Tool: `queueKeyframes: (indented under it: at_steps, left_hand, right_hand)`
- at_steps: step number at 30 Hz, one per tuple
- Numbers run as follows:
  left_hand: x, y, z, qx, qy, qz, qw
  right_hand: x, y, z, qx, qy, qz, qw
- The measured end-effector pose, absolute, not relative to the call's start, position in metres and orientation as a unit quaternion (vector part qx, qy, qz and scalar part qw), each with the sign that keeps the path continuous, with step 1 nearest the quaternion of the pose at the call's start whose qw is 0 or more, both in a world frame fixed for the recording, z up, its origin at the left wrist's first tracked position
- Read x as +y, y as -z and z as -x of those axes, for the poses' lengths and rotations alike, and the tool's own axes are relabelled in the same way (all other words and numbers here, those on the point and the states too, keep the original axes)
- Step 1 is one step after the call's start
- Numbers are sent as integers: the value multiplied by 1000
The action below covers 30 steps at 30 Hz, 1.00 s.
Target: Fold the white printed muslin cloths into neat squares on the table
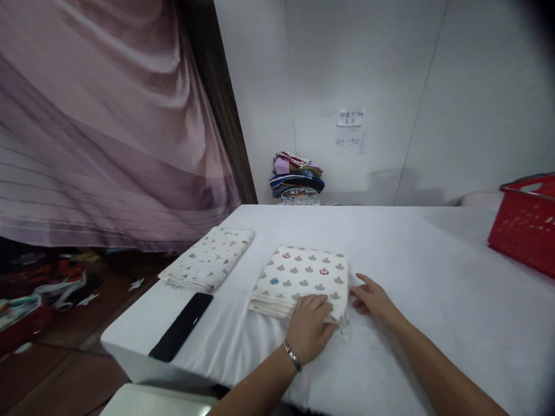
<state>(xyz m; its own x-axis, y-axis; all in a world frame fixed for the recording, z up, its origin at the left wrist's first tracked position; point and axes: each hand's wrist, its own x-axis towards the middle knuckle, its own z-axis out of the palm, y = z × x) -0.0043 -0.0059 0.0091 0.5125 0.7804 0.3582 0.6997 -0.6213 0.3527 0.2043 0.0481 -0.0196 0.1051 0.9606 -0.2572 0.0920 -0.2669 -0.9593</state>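
Note:
A folded white cloth (pixel 303 274) with grey, red and blue mushroom-like prints lies on the white table. My left hand (pixel 310 328) grips its near edge toward the right corner, fingers on top and thumb low at the front. At the cloth's right side is my right hand (pixel 373 299), index finger stretched out and the other fingers bent beside the edge; the fingers are apart and nothing shows in them. Thin loose fabric pokes out under the near right corner. Further left lies a second folded white cloth (pixel 212 258) with small scattered prints.
A black phone (pixel 181 326) lies near the left edge of the table (pixel 390 248). Stacked folded fabrics (pixel 297 178) stand beyond the far edge by the wall. A red basket (pixel 526 222) sits at right. A pink curtain (pixel 130 115) hangs at left.

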Motion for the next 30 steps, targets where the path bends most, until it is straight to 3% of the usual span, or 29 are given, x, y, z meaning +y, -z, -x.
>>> queueKeyframes:
  at_steps: [9,22,30]
  left_hand:
    - [-3,-15,-2,476,-262,-833,109]
    - [0,-18,-10,566,-329,-738,162]
    - [-3,-17,-12,538,-299,-773,155]
  right_hand:
    - [42,19,-203,-433,-600,550,388]
    - [42,19,-197,-418,-622,557,358]
    - [37,18,-191,-464,-637,529,315]
